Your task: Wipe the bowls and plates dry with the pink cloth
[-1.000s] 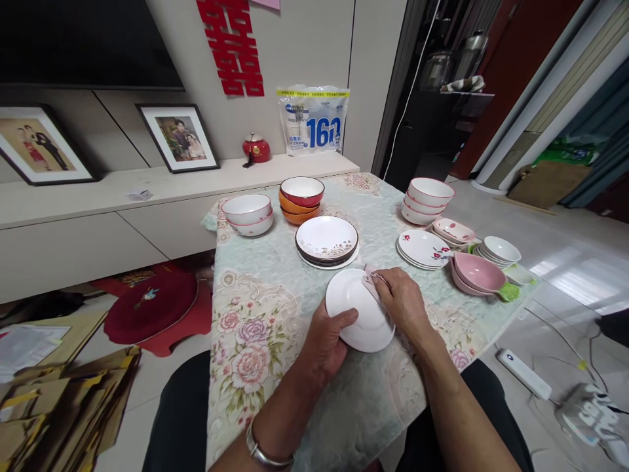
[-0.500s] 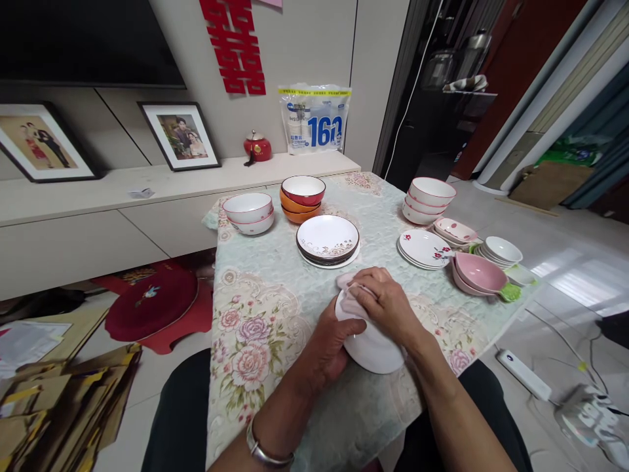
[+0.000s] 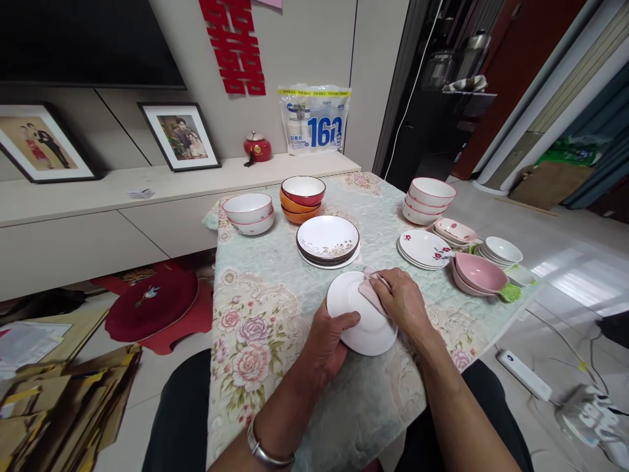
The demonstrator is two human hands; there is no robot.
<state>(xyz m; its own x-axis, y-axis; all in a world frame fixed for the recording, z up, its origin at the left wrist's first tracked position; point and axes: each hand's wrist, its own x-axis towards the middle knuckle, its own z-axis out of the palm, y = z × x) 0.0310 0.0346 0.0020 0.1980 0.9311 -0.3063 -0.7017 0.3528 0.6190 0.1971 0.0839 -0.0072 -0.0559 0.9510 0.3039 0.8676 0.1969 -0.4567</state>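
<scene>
The white plate [image 3: 369,331] (round, so no long axis I can see) is over the near table [image 3: 354,406], right of the left hand [image 3: 325,344] clamping its rim; the right hand [image 3: 403,301], bunched on a pale cloth [image 3: 372,293], covers its far-right edge.

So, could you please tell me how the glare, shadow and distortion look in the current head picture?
Head view: bright glare streaks the floor at far right; same view, the tablecloth darkens below the white plate, apparently in shadow; head view again, the leftmost picture frame looks skewed, probably by wide-angle stretch.
</scene>
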